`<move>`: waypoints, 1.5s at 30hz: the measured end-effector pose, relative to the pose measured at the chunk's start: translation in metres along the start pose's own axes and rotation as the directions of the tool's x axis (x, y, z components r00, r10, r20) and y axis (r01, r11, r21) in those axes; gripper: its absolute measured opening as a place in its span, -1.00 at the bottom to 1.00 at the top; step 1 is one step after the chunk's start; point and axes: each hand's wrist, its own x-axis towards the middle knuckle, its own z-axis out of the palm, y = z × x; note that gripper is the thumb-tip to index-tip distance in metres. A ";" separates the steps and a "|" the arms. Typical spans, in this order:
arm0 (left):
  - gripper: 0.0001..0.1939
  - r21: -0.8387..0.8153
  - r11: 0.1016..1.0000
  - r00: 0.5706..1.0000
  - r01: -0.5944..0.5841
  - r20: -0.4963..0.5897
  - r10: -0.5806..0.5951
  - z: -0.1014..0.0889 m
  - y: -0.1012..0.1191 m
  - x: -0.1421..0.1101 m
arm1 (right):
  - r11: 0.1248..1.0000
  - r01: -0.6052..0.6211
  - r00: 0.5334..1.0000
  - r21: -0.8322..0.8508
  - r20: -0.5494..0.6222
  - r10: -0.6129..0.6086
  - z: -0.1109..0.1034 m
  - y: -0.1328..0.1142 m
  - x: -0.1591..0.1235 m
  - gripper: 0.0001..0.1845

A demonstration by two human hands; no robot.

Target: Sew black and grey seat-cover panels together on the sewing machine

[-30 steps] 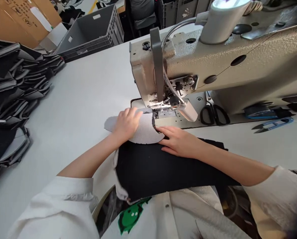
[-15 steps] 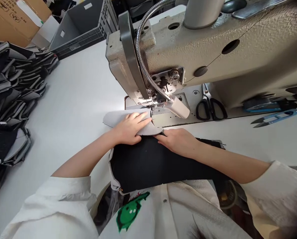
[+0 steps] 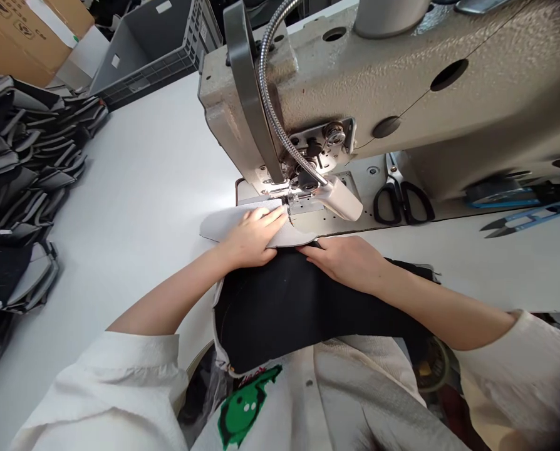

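A light grey mesh fabric piece (image 3: 218, 224) lies on the bed of a beige sewing machine (image 3: 402, 94), its edge under the presser foot (image 3: 287, 202). My left hand (image 3: 252, 237) lies flat on the grey piece, fingers stretched toward the needle. My right hand (image 3: 346, 260) rests palm down just right of it, fingertips on the piece's near edge where it meets a black fabric panel (image 3: 284, 307). The black panel hangs from the table edge onto my lap. Neither hand grips anything.
A stack of black and grey cut pieces (image 3: 21, 181) fills the left of the white table (image 3: 134, 188). Black-handled scissors (image 3: 402, 200) and blue thread snips (image 3: 524, 220) lie right of the needle. A grey crate (image 3: 153, 53) and cardboard boxes (image 3: 21, 31) stand at the back left.
The grey piece has fed further under the presser foot, and both hands have slid forward with it. My view has moved closer to the machine head.
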 end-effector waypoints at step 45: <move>-0.47 0.165 0.981 0.978 -0.102 -0.163 0.129 0.012 -0.036 0.017 | 0.996 -0.078 0.992 -0.036 -0.101 0.074 -0.001 0.006 0.017 -0.61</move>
